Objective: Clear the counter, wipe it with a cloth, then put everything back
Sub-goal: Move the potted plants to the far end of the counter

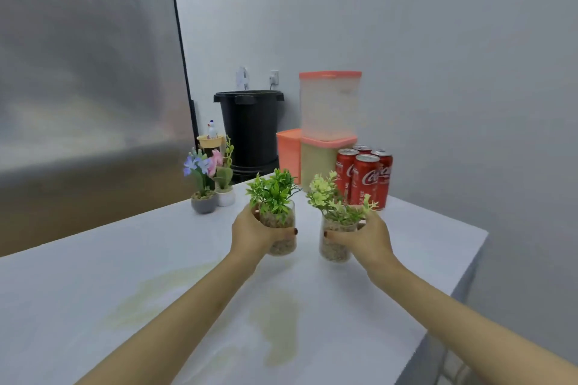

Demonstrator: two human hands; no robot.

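Two hands, each holding one planted glass, over the far half of the white surface (pixel 93 275).

The left hand (pixel 253 231) grips a clear glass (pixel 283 247) holding brown gravel and a dark green sprig. The right hand (pixel 366 237) grips a matching glass (pixel 333 248) with gravel and a paler, yellow-green sprig. Both glasses are upright, near each other but apart; whether their bases touch the surface cannot be told. At the far right corner stand four red cola cans (pixel 364 178), just beside two stacked lidded tubs: the upper tub (pixel 328 106) cloudy, contents unclear; the lower tub (pixel 316 162) filled with something yellowish. Two small flower pots (pixel 205 203) sit at the far left edge. Yellowish smears (pixel 278 328) mark the near middle.
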